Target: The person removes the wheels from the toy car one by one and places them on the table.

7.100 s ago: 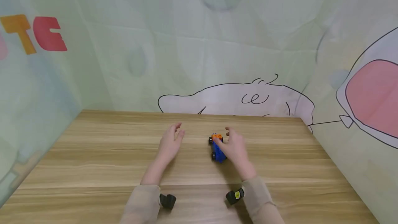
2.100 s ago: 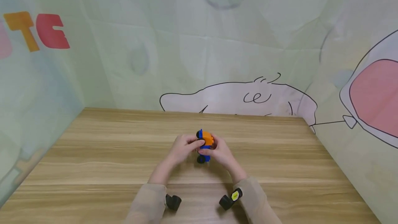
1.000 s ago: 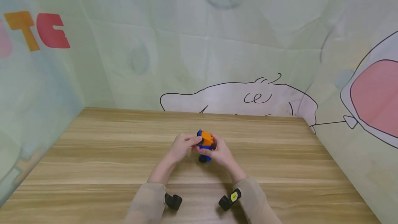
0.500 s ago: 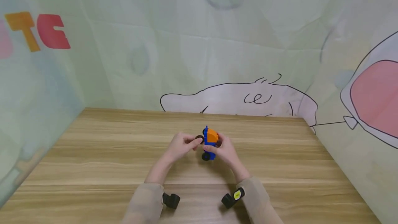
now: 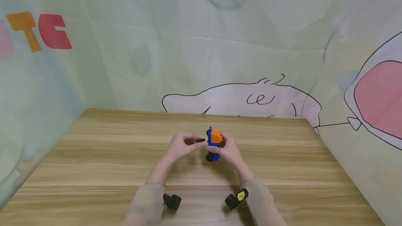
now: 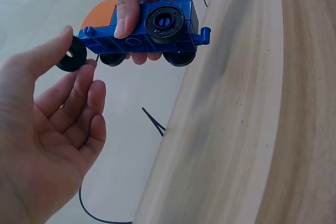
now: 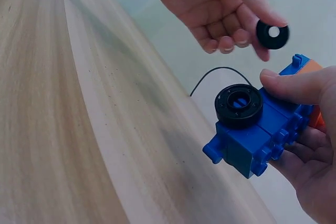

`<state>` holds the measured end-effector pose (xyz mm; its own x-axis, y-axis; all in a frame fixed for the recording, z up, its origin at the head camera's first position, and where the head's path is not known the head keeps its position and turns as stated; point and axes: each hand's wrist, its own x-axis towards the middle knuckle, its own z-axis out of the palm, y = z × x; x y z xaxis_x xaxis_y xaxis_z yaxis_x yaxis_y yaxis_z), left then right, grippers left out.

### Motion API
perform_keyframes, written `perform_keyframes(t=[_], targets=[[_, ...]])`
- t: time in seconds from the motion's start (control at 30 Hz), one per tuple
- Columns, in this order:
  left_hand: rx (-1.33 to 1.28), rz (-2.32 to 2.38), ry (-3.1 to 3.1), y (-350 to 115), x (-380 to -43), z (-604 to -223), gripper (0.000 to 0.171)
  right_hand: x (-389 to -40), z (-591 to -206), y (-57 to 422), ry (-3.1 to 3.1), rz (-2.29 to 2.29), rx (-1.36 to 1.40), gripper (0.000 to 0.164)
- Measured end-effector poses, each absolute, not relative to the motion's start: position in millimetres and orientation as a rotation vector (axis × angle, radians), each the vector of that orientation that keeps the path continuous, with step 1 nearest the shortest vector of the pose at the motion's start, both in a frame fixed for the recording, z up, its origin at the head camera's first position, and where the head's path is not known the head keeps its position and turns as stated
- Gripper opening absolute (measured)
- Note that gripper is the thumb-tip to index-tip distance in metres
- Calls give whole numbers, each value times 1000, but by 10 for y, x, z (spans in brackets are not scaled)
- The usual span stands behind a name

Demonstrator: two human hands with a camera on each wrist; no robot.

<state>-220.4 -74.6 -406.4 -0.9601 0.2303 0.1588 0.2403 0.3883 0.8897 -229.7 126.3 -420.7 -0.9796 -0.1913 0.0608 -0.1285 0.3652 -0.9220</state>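
Note:
My right hand (image 5: 231,151) grips a blue toy car (image 7: 247,148) with an orange block (image 5: 215,136) on it, thumb on its side, above the table. In the left wrist view one side of the car carries a black wheel (image 6: 166,22) at one end only; two wheels show on the far side. Between thumb and fingertips, my left hand (image 5: 182,147) pinches a loose black wheel (image 7: 273,34) with a hole through its middle. That wheel is just left of the car, apart from it in the head view.
A wood-grain table (image 5: 110,156) spreads under both hands. Behind it and at the sides hang printed cloth walls (image 5: 188,58) with cartoon drawings. A black wrist camera (image 5: 172,201) sits on the left sleeve, another camera (image 5: 236,198) on the right.
Seven seconds ago the car stood on the table by my right hand. Both hands then held it; my left hand has since pulled a wheel off, and the car has shifted slightly right.

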Motion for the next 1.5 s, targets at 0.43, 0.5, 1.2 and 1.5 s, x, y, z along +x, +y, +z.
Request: perform_keyframes(t=[0.43,0.5,1.2,1.5], targets=[[-32,-1679,-2587,-776,-2261,-4138,30,-2320,-4166,1292,2569,-1699,-236,41],[26,-1675,-2596,-783,-2257,-4146,31,-2318,-4164,1294,2572,-1696,-234,42],[273,-1547,-2751,-897,-2255,-4309,43,-2312,-4197,1286,2558,-1674,-243,47],[263,-1499,-2795,-895,-2254,-4312,42,-2317,-4200,1280,2574,-1657,-243,51]])
